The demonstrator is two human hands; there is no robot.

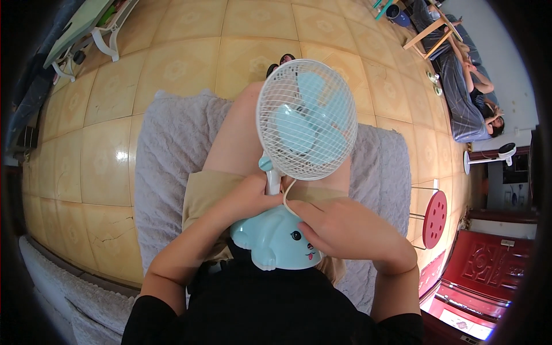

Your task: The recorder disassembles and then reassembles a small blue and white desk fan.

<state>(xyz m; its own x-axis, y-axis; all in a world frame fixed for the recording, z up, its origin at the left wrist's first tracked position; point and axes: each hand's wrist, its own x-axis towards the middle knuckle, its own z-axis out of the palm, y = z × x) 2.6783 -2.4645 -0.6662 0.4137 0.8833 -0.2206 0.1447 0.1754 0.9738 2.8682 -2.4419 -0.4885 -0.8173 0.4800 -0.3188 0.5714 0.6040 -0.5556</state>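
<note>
A small desk fan [306, 119] lies tilted over my lap, its round white wire grille pointing away and upward. Pale blue blades show through the wires. Its light blue base [270, 233] is shaped like a cartoon animal with eyes and a tongue, and rests against my black shirt. My left hand [257, 194] is closed round the white neck just under the grille. My right hand [336, 227] grips the base from the right, thumb on its face and index finger by the white cord [287, 194]. Its other fingertips are hidden.
I sit on a grey plush cover [172, 138] over a tiled floor [103, 167]. A red round stool [434, 219] stands at the right. Farther off, a person [480, 92] lies on a plastic-covered sofa [460, 118]. A white-legged table [80, 31] is at the far left.
</note>
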